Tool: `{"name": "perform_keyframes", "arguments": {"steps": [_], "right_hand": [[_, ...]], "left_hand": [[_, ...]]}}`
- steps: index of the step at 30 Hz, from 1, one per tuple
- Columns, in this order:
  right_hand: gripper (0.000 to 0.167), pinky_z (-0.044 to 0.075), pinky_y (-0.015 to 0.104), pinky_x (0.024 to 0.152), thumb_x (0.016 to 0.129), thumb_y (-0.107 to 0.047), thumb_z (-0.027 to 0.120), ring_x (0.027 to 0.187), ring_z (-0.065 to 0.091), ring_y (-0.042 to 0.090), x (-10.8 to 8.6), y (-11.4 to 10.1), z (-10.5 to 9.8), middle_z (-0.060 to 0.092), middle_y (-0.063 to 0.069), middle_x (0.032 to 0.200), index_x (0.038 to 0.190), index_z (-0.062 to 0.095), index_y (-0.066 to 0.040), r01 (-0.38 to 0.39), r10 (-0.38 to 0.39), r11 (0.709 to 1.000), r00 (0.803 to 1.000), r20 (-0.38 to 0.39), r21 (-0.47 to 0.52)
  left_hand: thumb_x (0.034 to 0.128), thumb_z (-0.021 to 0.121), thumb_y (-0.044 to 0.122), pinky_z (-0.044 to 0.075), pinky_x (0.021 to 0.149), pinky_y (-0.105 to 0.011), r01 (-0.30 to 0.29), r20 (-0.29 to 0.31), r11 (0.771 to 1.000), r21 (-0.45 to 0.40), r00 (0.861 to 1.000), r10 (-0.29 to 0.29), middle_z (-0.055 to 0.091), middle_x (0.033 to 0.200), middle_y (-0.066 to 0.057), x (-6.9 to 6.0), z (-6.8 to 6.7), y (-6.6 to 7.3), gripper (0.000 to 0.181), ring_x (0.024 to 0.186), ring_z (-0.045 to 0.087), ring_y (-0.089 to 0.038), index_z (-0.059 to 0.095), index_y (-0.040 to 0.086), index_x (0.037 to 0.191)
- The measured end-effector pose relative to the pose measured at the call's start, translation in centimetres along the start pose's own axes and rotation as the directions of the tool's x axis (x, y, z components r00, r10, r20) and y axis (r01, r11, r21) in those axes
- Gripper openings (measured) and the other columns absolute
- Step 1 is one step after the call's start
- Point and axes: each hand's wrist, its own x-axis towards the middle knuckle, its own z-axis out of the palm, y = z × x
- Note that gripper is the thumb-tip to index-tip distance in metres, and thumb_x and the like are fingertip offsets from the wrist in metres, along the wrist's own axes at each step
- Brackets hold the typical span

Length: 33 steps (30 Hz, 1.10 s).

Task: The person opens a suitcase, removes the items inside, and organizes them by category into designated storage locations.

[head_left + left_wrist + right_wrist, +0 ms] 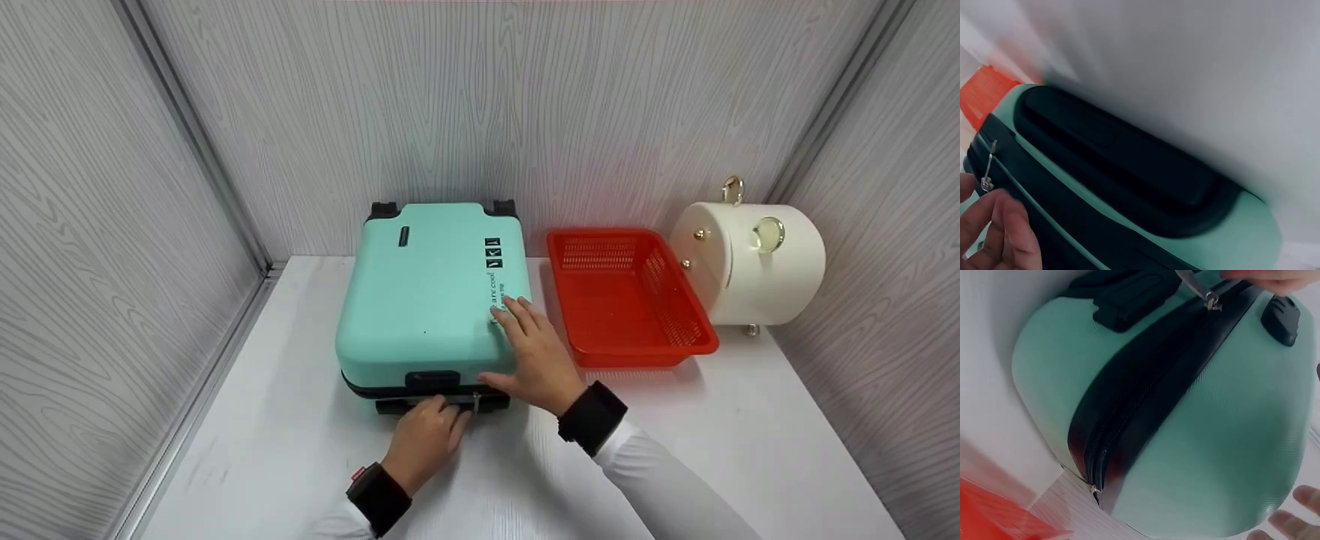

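Observation:
A mint-green hard-shell suitcase (431, 292) lies flat, its black zipper band facing the front. My left hand (426, 441) is at that front side, beside a metal zipper pull (475, 402). In the left wrist view, the loosely bent fingers (1016, 225) sit close to the zipper slider (986, 183); the pull sticks out free of them. My right hand (541, 363) lies with spread fingers over the suitcase's front right corner. A second zipper slider (1094, 488) shows on the band in the right wrist view.
Right of the suitcase stands a red plastic basket (615, 358). Behind and beside it is a cream rounded case (780, 277) with gold-coloured fittings. The white table (285, 420) is enclosed by grey wood-grain panels (465, 105).

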Motion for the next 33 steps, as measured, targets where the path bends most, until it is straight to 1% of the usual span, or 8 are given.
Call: {"name": "perform_keyframes", "arguments": {"steps": [2, 4, 6, 9, 13, 20, 27, 33], "right_hand": [[0.098, 0.037, 0.062, 0.126, 0.083, -0.045, 0.095, 0.155, 0.041, 0.047, 0.6, 0.2, 0.0, 0.046, 0.022, 0.168, 0.160, 0.048, -0.005, -0.004, 0.004, 1.000, 0.999, 0.052, -0.004], [0.097, 0.035, 0.062, 0.127, 0.084, -0.045, 0.094, 0.157, 0.039, 0.047, 1.1, 0.5, 0.0, 0.044, 0.021, 0.169, 0.161, 0.049, -0.006, -0.026, 0.026, 1.000, 0.995, 0.098, 0.000], [0.096, 0.035, 0.060, 0.128, 0.085, -0.046, 0.093, 0.159, 0.037, 0.046, 1.4, 0.7, 0.1, 0.044, 0.019, 0.171, 0.162, 0.049, -0.008, -0.055, 0.055, 0.998, 0.989, 0.137, -0.006], [0.094, 0.036, 0.057, 0.128, 0.086, -0.046, 0.092, 0.161, 0.036, 0.043, 1.5, 1.0, 0.2, 0.043, 0.017, 0.172, 0.162, 0.050, -0.010, -0.087, 0.087, 0.996, 0.981, 0.173, -0.011], [0.095, 0.037, 0.058, 0.127, 0.086, -0.047, 0.092, 0.161, 0.036, 0.043, 1.4, 1.1, 0.3, 0.043, 0.017, 0.172, 0.162, 0.051, -0.010, -0.088, 0.086, 0.996, 0.980, 0.177, 0.004], [0.094, 0.037, 0.057, 0.128, 0.086, -0.047, 0.093, 0.161, 0.038, 0.042, 1.3, 1.0, 0.3, 0.045, 0.017, 0.171, 0.162, 0.051, -0.010, -0.087, 0.085, 0.996, 0.983, 0.166, 0.001], [0.091, 0.040, 0.056, 0.126, 0.087, -0.045, 0.092, 0.160, 0.039, 0.043, 1.4, 1.1, 0.1, 0.046, 0.018, 0.170, 0.161, 0.052, -0.009, -0.071, 0.069, 0.997, 0.987, 0.146, 0.007], [0.091, 0.040, 0.056, 0.126, 0.087, -0.045, 0.092, 0.160, 0.039, 0.043, 1.3, 1.2, 0.2, 0.046, 0.019, 0.170, 0.161, 0.053, -0.009, -0.059, 0.057, 0.998, 0.988, 0.146, 0.007]], "left_hand": [[0.1005, 0.078, 0.024, 0.057, 0.061, -0.036, 0.051, 0.056, 0.999, -0.018, 0.997, -0.049, 0.066, 0.074, -0.005, 0.4, 0.1, 0.5, 0.029, 0.067, 0.067, -0.021, 0.070, 0.007, 0.078], [0.1016, 0.077, 0.027, 0.055, 0.056, -0.036, 0.078, 0.097, 0.997, -0.015, 0.992, -0.076, 0.065, 0.070, -0.004, 0.9, 0.4, 0.8, 0.035, 0.061, 0.067, -0.020, 0.066, 0.008, 0.074], [0.1015, 0.077, 0.029, 0.053, 0.052, -0.035, 0.081, 0.111, 0.997, 0.002, 0.991, -0.080, 0.065, 0.065, -0.004, 1.4, 0.8, 1.1, 0.039, 0.057, 0.066, -0.020, 0.063, 0.010, 0.071], [0.0992, 0.080, 0.030, 0.052, 0.049, -0.035, 0.065, 0.109, 0.997, 0.051, 0.992, -0.070, 0.065, 0.063, -0.004, 1.9, 1.3, 1.6, 0.040, 0.055, 0.066, -0.020, 0.064, 0.010, 0.069], [0.0976, 0.081, 0.024, 0.053, 0.049, -0.034, 0.053, 0.116, 0.995, 0.085, 0.991, -0.062, 0.066, 0.063, -0.004, 2.1, 1.7, 2.0, 0.032, 0.054, 0.066, -0.019, 0.069, 0.007, 0.073], [0.0942, 0.077, 0.005, 0.055, 0.051, -0.034, 0.027, 0.096, 0.997, 0.074, 0.995, -0.034, 0.066, 0.068, -0.007, 1.8, 1.3, 2.3, 0.012, 0.057, 0.067, -0.020, 0.072, 0.002, 0.084], [0.0952, 0.075, 0.003, 0.055, 0.050, -0.036, 0.048, 0.021, 0.998, 0.042, 0.999, -0.049, 0.063, 0.064, -0.007, 1.5, 0.3, 1.9, 0.023, 0.057, 0.068, -0.022, 0.066, 0.006, 0.075], [0.0963, 0.075, 0.004, 0.054, 0.049, -0.038, 0.069, -0.001, 0.997, 0.025, 0.998, -0.069, 0.060, 0.061, -0.007, 0.8, -0.2, 1.3, 0.029, 0.056, 0.068, -0.024, 0.063, 0.007, 0.071]]}}
